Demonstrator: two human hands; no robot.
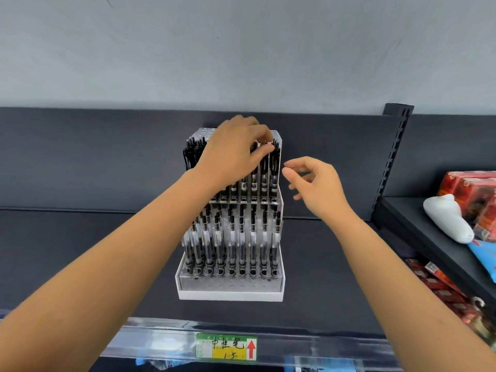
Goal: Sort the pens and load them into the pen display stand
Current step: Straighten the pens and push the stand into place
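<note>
On dark grey metal shelf (80, 251), tiered clear acrylic pen display stand (230, 293) filled with black-capped clear pens (243, 237); left hand (236, 151) pinching top-row pen (263, 170), right hand (316, 183) (loosely curled, holding nothing) just beside.

The dark shelf (80, 251) lies open wide to the left of the pen display stand (230, 291). The band on its right is narrower, and the right hand (316, 186) hovers there. The left hand (233, 151), pinching a pen (264, 167), covers the upper tier's top. The back panel (94, 157) stands close behind. A price rail (161, 342) edges the near side. An upright post (391, 157), red packs (472, 189) and a white bundle (445, 218) bound the right.
</note>
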